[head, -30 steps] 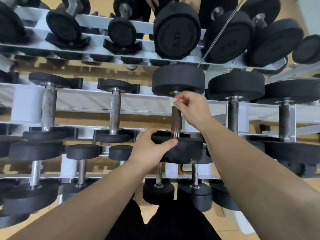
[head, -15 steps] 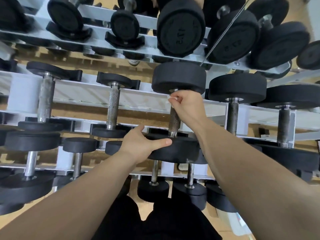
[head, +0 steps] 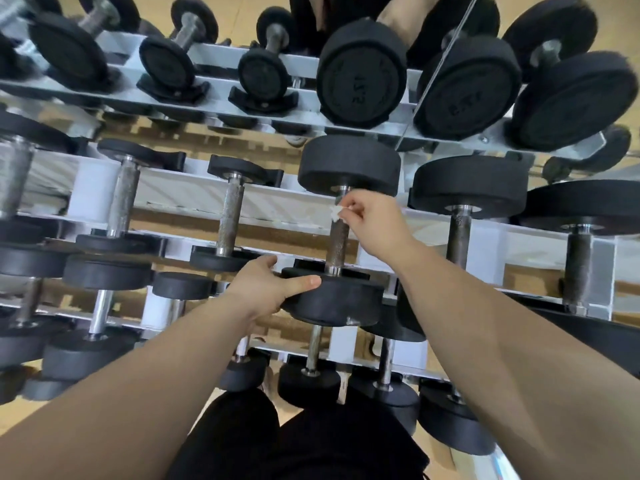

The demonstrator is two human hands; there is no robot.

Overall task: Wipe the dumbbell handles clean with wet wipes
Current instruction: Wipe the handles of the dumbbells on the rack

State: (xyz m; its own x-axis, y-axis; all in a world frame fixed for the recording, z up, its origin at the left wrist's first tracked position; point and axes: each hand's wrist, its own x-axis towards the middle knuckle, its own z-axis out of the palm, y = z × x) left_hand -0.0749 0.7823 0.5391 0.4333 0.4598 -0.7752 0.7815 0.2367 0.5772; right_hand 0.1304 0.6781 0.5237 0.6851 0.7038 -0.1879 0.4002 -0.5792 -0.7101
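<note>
A black dumbbell (head: 337, 299) lies on the middle shelf of the rack, in the centre of the head view. Its knurled steel handle (head: 338, 247) runs between the near and far heads. My left hand (head: 266, 285) grips the near head, thumb lying across its top face. My right hand (head: 375, 225) pinches a small white wet wipe (head: 335, 213) against the top of the handle, just under the far head (head: 349, 164). The wipe is mostly hidden by my fingers.
The grey three-tier rack (head: 194, 194) is packed with black dumbbells on every shelf. Neighbouring handles stand at left (head: 230, 220) and right (head: 459, 233) of the one I hold. Behind the top shelf a mirror shows a person's arms. My dark trousers (head: 294, 441) fill the bottom centre.
My right hand slid with the wipe up the handle toward the far head. My left hand kept its grip on the near head. The camera tilted slightly.
</note>
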